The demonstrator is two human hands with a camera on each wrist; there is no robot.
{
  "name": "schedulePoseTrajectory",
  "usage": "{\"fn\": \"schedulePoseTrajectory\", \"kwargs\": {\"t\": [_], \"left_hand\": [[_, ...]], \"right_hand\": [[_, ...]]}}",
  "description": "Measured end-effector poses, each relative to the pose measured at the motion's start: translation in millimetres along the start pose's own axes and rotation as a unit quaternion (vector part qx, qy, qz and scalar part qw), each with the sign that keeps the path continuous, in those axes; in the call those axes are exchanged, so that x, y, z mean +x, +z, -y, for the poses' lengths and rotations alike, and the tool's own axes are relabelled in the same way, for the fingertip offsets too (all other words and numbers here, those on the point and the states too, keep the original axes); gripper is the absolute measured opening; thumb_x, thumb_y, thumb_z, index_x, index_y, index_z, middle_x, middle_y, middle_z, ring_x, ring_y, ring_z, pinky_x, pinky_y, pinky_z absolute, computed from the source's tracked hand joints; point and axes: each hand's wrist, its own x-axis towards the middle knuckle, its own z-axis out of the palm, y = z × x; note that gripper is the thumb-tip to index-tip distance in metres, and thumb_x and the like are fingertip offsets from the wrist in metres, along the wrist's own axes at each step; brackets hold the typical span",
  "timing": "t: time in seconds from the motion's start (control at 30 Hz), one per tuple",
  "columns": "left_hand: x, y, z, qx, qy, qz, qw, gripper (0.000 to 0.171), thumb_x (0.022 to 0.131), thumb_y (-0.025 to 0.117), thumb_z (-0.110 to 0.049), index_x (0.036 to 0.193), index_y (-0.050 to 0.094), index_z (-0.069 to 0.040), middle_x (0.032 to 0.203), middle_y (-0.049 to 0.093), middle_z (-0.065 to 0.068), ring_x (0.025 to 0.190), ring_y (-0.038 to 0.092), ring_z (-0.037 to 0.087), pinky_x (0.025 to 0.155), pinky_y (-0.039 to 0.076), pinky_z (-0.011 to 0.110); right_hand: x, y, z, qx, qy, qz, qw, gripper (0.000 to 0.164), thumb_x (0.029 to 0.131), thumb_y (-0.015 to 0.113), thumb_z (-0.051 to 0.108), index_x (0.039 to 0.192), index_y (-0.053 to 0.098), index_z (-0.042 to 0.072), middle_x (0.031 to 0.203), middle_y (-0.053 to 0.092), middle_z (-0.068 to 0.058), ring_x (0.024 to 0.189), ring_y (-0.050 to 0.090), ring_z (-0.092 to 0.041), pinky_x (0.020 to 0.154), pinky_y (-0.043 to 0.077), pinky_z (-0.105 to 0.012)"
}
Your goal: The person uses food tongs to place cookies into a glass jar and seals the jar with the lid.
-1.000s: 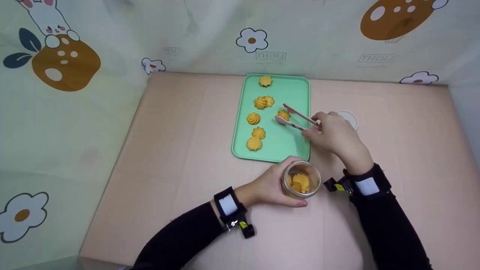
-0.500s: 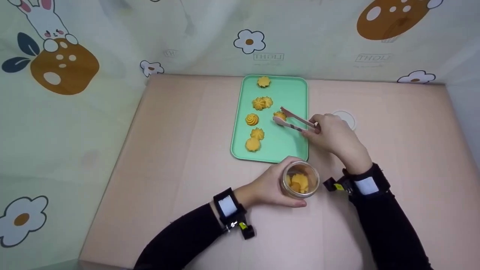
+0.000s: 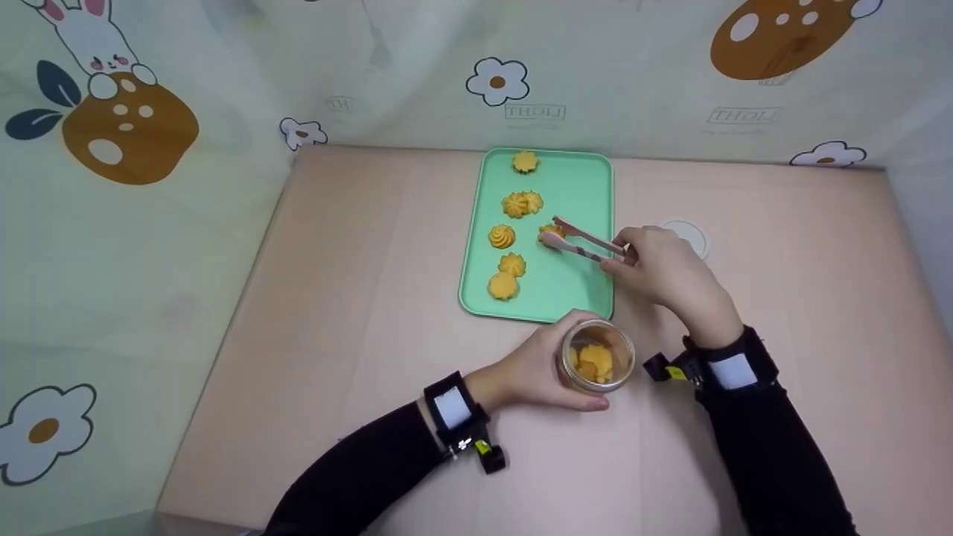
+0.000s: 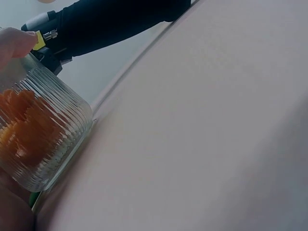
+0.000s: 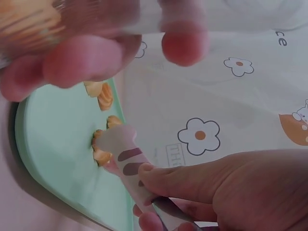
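Observation:
My left hand (image 3: 547,368) grips a ribbed glass jar (image 3: 631,365) with several yellow cookies (image 3: 595,362) inside; its mouth faces up toward the head camera. In the left wrist view the jar (image 4: 72,108) shows from the side. My right hand (image 3: 663,268) holds pink tongs (image 3: 584,253) with darker stripes, pinched between thumb and fingers. Their tips lie on either side of a piped cookie (image 3: 547,232) on the green tray (image 3: 573,290); whether both tips touch it I cannot tell. In the right wrist view the tongs (image 5: 127,159) partly cover the cookies behind.
More cookies lie along the tray's left half: one at the far end (image 3: 525,161), an overlapping pair (image 3: 515,205), a swirled one (image 3: 502,237) and a touching pair (image 3: 503,286). A round whitish disc (image 3: 689,237) sits behind my right hand. A patterned curtain (image 3: 417,74) borders the table (image 3: 335,298).
The tongs' tips have moved slightly left and closer together around the cookie, which has shifted a little left on the tray. My left hand and the jar have stayed nearly still.

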Motion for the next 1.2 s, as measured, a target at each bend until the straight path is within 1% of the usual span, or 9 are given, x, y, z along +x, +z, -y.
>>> {"fn": "schedulePoseTrajectory", "kwargs": {"t": [0.17,0.33,0.57,0.73,0.83,0.93,1.07,1.2], "left_hand": [[0.4,0.0,0.2,0.001,-0.001,0.002,1.0000,0.091,0.080,0.099,-0.017,0.153,0.045,-0.014,0.146,0.063,-0.001,0.134,0.059,0.011,0.120,0.046,0.034],[0.2,0.4,1.1,-0.005,-0.004,0.004,1.0000,0.091,0.080,0.099,-0.016,0.152,0.044,-0.014,0.146,0.063,0.000,0.134,0.059,0.011,0.120,0.046,0.034],[0.5,0.4,0.3,0.007,-0.005,-0.002,1.0000,0.093,0.078,0.101,-0.016,0.152,0.045,-0.012,0.145,0.064,0.000,0.133,0.060,0.012,0.120,0.047,0.034],[-0.4,0.1,-4.0,0.002,-0.009,-0.003,1.0000,0.094,0.077,0.101,-0.012,0.152,0.045,-0.011,0.145,0.064,0.004,0.134,0.059,0.013,0.121,0.046,0.034],[-0.5,0.2,-6.2,-0.004,-0.007,-0.003,1.0000,0.094,0.076,0.100,-0.009,0.152,0.044,-0.008,0.146,0.063,0.009,0.135,0.059,0.018,0.123,0.045,0.037],[-0.4,0.3,-7.0,-0.008,-0.008,-0.001,0.9999,0.094,0.076,0.100,-0.007,0.152,0.044,-0.005,0.146,0.063,0.013,0.135,0.059,0.022,0.123,0.045,0.039],[0.2,-0.2,-6.5,-0.002,-0.012,0.000,0.9999,0.094,0.077,0.100,-0.010,0.153,0.044,-0.010,0.146,0.063,0.008,0.135,0.058,0.016,0.122,0.045,0.035],[0.1,-0.4,-4.3,0.005,-0.011,-0.001,0.9999,0.095,0.078,0.101,-0.015,0.153,0.044,-0.014,0.146,0.062,0.001,0.135,0.058,0.012,0.121,0.046,0.034]], "right_hand": [[-1,-1,0,0.000,0.002,0.004,1.000,0.034,0.104,0.076,0.026,0.115,0.071,-0.006,0.089,0.067,-0.015,0.078,0.059,-0.029,0.064,0.047,-0.038],[-3,-3,1,0.001,0.005,0.013,1.000,0.034,0.104,0.075,0.025,0.117,0.071,-0.006,0.089,0.066,-0.014,0.078,0.059,-0.028,0.064,0.047,-0.037],[-10,-12,-1,-0.006,0.001,0.030,1.000,0.034,0.103,0.076,0.025,0.118,0.072,-0.005,0.089,0.068,-0.013,0.076,0.059,-0.027,0.062,0.047,-0.037],[-16,-22,-5,-0.027,-0.005,0.035,0.999,0.031,0.101,0.078,0.023,0.117,0.074,-0.004,0.090,0.068,-0.013,0.083,0.059,-0.030,0.067,0.048,-0.041],[-19,-26,-4,-0.029,0.013,0.032,0.999,0.037,0.101,0.078,0.025,0.122,0.072,-0.005,0.094,0.069,-0.015,0.087,0.060,-0.032,0.070,0.050,-0.044],[-21,-28,-2,-0.024,0.034,0.027,0.999,0.047,0.101,0.077,0.030,0.128,0.069,-0.007,0.099,0.069,-0.019,0.090,0.062,-0.035,0.072,0.053,-0.049],[-23,-26,4,-0.026,0.042,0.018,0.999,0.051,0.101,0.076,0.036,0.128,0.069,-0.007,0.103,0.068,-0.023,0.097,0.062,-0.040,0.077,0.053,-0.054],[-25,-21,12,-0.031,0.041,0.014,0.999,0.049,0.102,0.074,0.036,0.127,0.069,-0.007,0.104,0.069,-0.024,0.096,0.064,-0.040,0.078,0.055,-0.055]]}}
